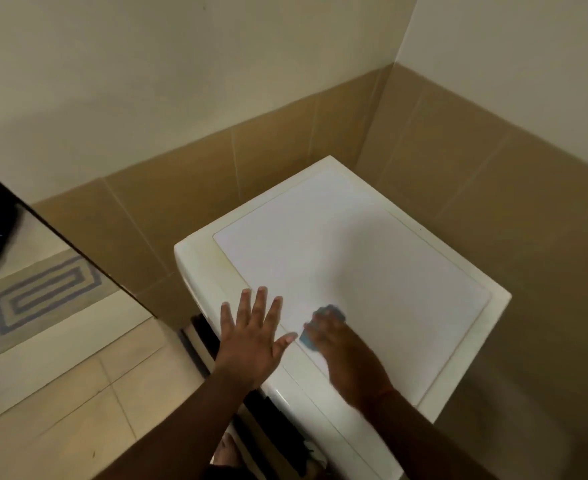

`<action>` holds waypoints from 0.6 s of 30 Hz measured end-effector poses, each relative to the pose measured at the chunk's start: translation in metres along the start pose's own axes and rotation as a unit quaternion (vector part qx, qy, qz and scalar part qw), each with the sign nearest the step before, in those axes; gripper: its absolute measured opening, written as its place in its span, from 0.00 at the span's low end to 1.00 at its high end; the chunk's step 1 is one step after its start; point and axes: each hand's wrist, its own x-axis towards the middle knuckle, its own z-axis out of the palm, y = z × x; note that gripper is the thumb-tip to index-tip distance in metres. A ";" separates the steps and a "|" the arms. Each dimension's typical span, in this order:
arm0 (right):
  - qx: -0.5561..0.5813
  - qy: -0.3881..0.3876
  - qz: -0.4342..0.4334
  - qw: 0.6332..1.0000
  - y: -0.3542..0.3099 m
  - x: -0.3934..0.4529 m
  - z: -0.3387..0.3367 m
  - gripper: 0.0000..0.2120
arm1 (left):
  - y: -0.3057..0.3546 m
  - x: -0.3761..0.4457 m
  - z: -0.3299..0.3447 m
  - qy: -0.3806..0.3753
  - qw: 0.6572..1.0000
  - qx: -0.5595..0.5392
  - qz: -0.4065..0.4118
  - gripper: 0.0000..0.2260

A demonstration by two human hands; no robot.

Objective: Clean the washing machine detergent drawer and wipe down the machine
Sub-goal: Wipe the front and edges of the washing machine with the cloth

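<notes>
The washing machine [354, 258] sits in the far right corner of the room, pushed up against the tan tiled wall [181, 188], and I am looking down on its white top panel. A blue cloth [323, 323] lies on that top near the near-left edge, under my right hand [334, 344]. The hand is blurred, so I cannot tell whether the fingers are curled round the cloth or simply pressing it flat — only that the hand covers it and the cloth peeks out at the fingertips and beside the thumb. I judge this to be the wipe-down of the lid, with the cloth kept low and flat so it drags across the surface.

My left hand [251, 337] is spread wide, fingers straight and apart, holding nothing. It lies over the left front corner of the machine; I read it as a brace to steady me while the other hand works, though I cannot say for sure that the palm is touching.

The detergent drawer is not in view from here; only a dark strip of the machine's front shows below the lid edge.

Further left, the floor tiles [88, 393] run out toward a striped bath mat [39, 299], well apart from the machine.
</notes>
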 end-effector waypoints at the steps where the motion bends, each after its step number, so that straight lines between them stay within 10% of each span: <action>1: 0.005 0.018 0.072 0.997 0.010 0.005 -0.002 0.26 | 0.001 0.004 0.001 0.000 1.000 -0.001 0.015 0.34; 3: -0.001 0.044 0.164 0.985 0.006 0.009 0.001 0.26 | 0.004 0.012 0.004 -0.001 1.000 0.003 0.027 0.34; 8: -0.026 0.007 0.011 1.000 -0.009 -0.005 0.005 0.26 | 0.013 0.022 0.005 -0.007 0.999 0.015 0.044 0.33; 13: 0.011 0.076 0.221 0.972 0.022 0.027 0.002 0.25 | 0.023 0.023 0.002 -0.004 0.999 0.025 0.048 0.34; 18: -0.028 -0.014 -0.053 0.998 0.019 0.016 0.009 0.29 | 0.026 0.022 -0.001 0.004 0.999 0.034 0.002 0.34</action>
